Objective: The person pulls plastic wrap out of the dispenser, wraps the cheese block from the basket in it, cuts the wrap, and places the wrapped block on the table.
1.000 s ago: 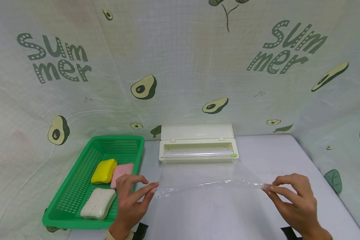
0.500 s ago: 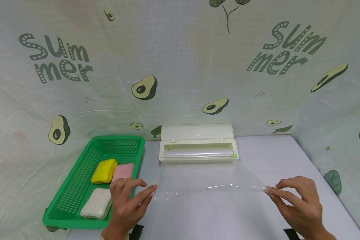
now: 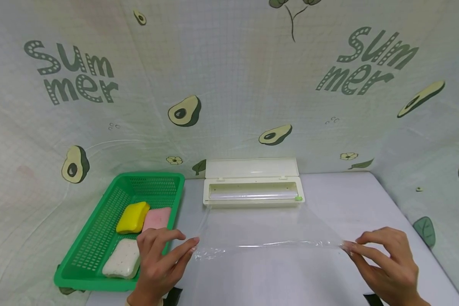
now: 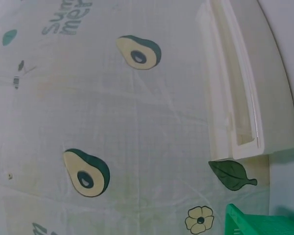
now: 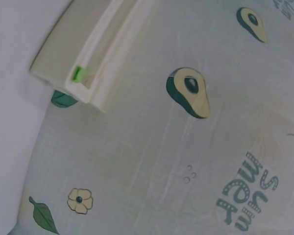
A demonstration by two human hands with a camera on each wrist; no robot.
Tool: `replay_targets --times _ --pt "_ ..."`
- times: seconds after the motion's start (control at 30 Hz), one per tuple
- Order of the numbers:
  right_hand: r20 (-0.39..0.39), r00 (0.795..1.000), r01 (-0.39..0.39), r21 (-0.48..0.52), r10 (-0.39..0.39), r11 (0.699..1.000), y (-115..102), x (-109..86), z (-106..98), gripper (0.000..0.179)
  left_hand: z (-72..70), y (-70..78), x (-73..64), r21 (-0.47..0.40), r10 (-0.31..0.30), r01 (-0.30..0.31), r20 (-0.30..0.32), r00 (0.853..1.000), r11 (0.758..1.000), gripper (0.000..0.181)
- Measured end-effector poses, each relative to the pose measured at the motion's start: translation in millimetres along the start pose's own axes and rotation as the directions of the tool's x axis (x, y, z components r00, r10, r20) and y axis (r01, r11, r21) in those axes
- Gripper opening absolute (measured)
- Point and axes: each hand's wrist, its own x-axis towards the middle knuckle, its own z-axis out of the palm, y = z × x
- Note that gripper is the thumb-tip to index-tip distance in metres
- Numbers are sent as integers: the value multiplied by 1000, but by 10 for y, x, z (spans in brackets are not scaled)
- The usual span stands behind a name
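Note:
A clear sheet of plastic wrap point(image 3: 267, 245) stretches toward me from a white wrap dispenser point(image 3: 253, 205), whose lid stands up at the back. My left hand point(image 3: 161, 262) pinches the sheet's left front corner between thumb and index finger. The right front corner is pinched by my right hand point(image 3: 388, 261). Inside the dispenser lies the roll, and a small green slider point(image 3: 298, 198) sits at its right end. Both wrist views show the dispenser point(image 4: 269, 88) but neither hand.
A green basket point(image 3: 80, 238) stands at the left, with a yellow soap bar point(image 3: 132, 217), a pink soap bar point(image 3: 157, 219) and a white soap bar point(image 3: 121, 258) in it. Behind the white table point(image 3: 275, 280) hangs an avocado-print cloth point(image 3: 229, 85).
Both hands have drawn slightly toward me and apart, pulling the front edge of the plastic wrap nearer. The dispenser and basket have stayed in place.

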Motion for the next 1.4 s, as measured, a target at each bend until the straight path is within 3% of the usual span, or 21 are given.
replay_targets --times 0.47,0.77,0.93,1.07,1.2,1.4 --pt "13 1000 -24 -7 24 1000 -76 40 -56 35 -13 36 58 -19 17 -17 -30 999 1000 26" --pt "41 997 -62 -51 64 997 -201 177 -43 42 -43 65 76 -16 16 -17 -25 1000 1000 27" --pt "-81 997 8 15 -7 1000 -179 196 15 36 -53 73 101 -12 29 -30 -46 999 999 26" --pt "-100 995 2 17 0 1000 -156 148 -11 32 -61 82 121 -7 36 -37 -52 998 999 27" --pt "14 996 -86 -47 87 995 -237 166 -97 38 -70 88 139 -3 43 -43 -58 997 999 26" --pt "25 995 -93 -18 94 995 -230 157 -151 36 -64 97 170 -5 50 -51 -96 994 999 24"
